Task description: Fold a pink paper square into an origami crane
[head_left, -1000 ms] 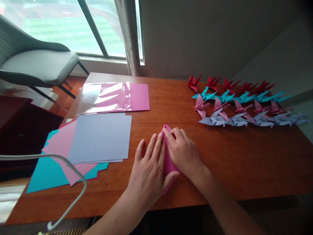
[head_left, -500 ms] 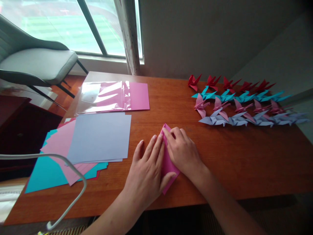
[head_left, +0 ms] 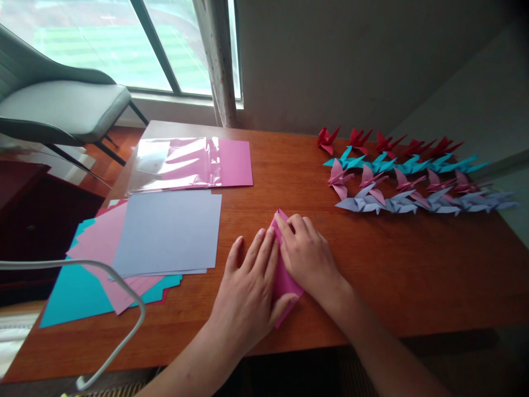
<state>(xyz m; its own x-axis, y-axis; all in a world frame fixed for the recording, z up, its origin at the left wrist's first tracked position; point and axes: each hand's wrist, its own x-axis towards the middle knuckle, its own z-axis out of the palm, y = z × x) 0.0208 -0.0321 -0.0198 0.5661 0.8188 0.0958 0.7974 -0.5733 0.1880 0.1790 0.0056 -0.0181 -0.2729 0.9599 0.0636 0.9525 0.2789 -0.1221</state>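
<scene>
A folded piece of bright pink origami paper lies on the table near its front edge, its narrow point facing away from me. My left hand rests flat with fingers apart, its inner fingers and thumb pressing the paper's left side and lower part. Over the right side is my right hand, fingers curled, its index fingertip pushing down close to the top point. Both hands cover much of the paper, so its full outline is hidden.
Rows of folded paper cranes in red, turquoise, pink and lavender stand at the back right. Lavender sheets top a fanned paper stack at left, below a clear plastic packet of pink paper. A white curved tube crosses the lower left.
Almost nothing differs. The right index fingertip has shifted very slightly along the paper's upper edge; the left hand stays in place.
</scene>
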